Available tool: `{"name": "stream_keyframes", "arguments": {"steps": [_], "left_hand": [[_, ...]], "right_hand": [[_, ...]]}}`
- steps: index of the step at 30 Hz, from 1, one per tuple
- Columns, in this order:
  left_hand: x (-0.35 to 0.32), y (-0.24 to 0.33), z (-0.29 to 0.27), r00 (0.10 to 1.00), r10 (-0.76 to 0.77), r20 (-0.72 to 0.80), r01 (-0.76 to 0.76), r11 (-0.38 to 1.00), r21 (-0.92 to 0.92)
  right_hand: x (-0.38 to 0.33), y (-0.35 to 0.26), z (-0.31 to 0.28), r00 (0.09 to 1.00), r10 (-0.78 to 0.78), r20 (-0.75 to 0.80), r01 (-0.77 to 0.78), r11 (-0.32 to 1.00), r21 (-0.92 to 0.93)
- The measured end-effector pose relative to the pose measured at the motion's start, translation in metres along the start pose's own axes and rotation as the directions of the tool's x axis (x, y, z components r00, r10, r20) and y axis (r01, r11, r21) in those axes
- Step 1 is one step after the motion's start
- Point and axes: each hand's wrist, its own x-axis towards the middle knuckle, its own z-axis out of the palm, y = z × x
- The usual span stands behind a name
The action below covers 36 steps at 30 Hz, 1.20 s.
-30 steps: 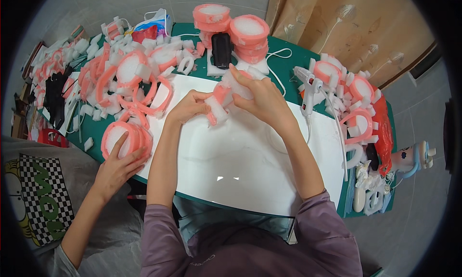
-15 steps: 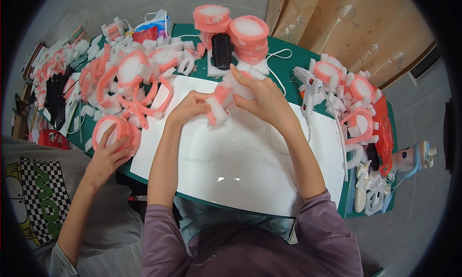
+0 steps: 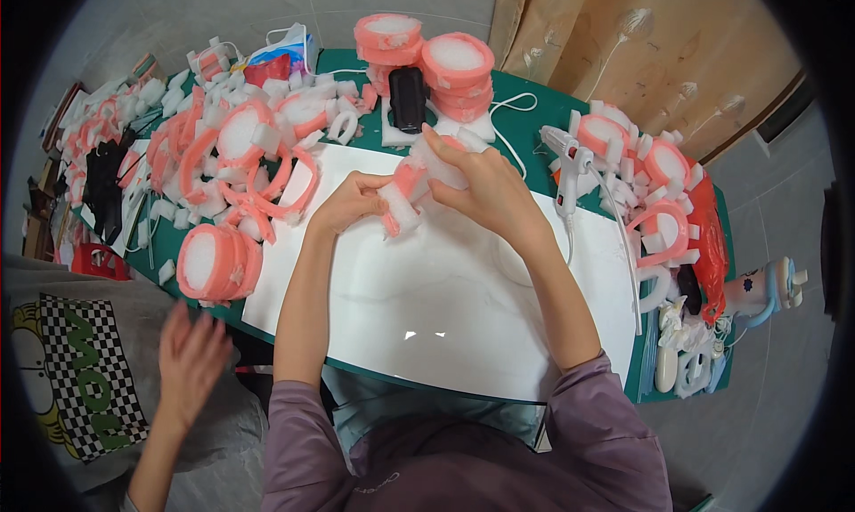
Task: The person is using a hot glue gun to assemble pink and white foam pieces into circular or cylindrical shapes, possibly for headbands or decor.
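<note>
currently, a pink + wh. foam piece (image 3: 410, 177) is held above the far half of the wh. board (image 3: 445, 325), pinched narrowly by the l. hand (image 3: 350, 202) and gripped btwn thumb & fingers by the r. hand (image 3: 485, 187). big green lettering is borne by a co-worker's grey shirt (image 3: 93, 378), l. of the board; tiny pale script by the purple shirt (image 3: 445, 467), on the board's near side. a dark mark is printed on the cup (image 3: 746, 289), r. of the board. at its far r. edge, a glue gun (image 3: 573, 167) is seen, label too small to be read.
</note>
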Motion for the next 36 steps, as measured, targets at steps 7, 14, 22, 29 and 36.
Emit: {"name": "stream_keyframes", "arguments": {"steps": [7,14,22,29,36], "left_hand": [[0.002,0.005,0.005,1.0,0.002,-0.022,-0.004,0.998,-0.062],[-0.001,0.016,0.01,0.999,-0.047,0.026,0.047,0.999,-0.023],[0.0,0.012,0.005,0.999,-0.016,0.045,0.019,0.997,-0.077],[-0.001,0.023,0.008,0.996,-0.078,0.038,0.077,0.997,0.029],[0.001,0.017,0.016,0.999,-0.047,-0.004,0.047,0.999,-0.002]], "right_hand": [[-0.004,-0.002,-0.006,1.0,-0.017,0.025,0.017,1.0,-0.019],[-0.008,-0.004,-0.018,0.995,-0.049,0.09,0.051,0.999,-0.018],[-0.001,0.017,-0.048,0.997,0.025,-0.077,-0.01,0.981,0.194],[0.003,0.061,-0.027,0.986,0.056,-0.154,-0.057,0.998,0.0],[0.007,0.048,-0.022,0.994,0.108,-0.03,-0.103,0.983,0.151]]}}
